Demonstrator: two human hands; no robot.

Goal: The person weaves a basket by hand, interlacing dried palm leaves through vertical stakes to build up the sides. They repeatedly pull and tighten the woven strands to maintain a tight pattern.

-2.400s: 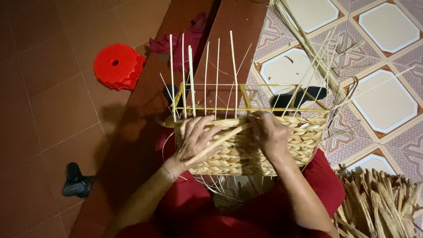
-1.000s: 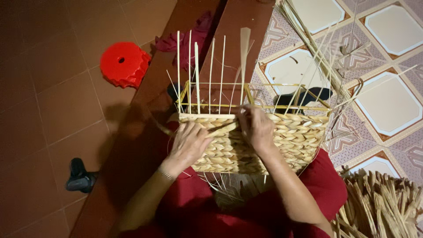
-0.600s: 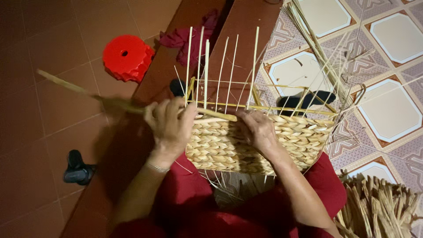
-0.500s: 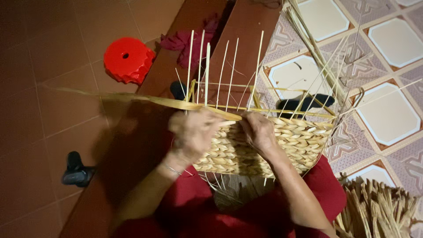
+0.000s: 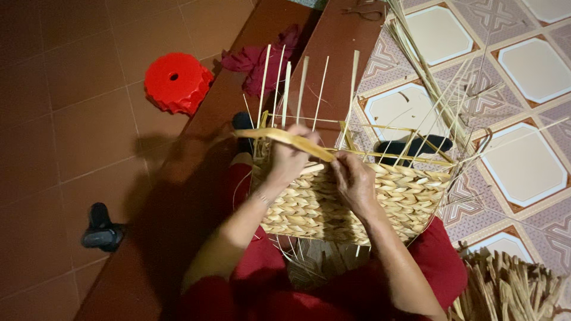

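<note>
A half-woven straw basket (image 5: 410, 199) rests on my lap, with thin upright stakes (image 5: 284, 89) rising from its rim. My left hand (image 5: 290, 156) grips a flat pale straw strand (image 5: 279, 137) that runs across the top of the weave. My right hand (image 5: 355, 181) pinches the same strand where it enters the woven wall, right next to the left hand. Both hands sit at the basket's upper left edge.
A red plastic stool (image 5: 176, 81) lies on the brown floor at the upper left, near a dark red cloth (image 5: 257, 57). A dark sandal (image 5: 101, 227) is at the left. Loose straw (image 5: 437, 89) lies on the patterned tiles; a straw bundle (image 5: 511, 288) sits at the lower right.
My left hand pulled the long strand far out to the left, then brought it back to the basket's rim. The right hand stayed pressed on the weave.
</note>
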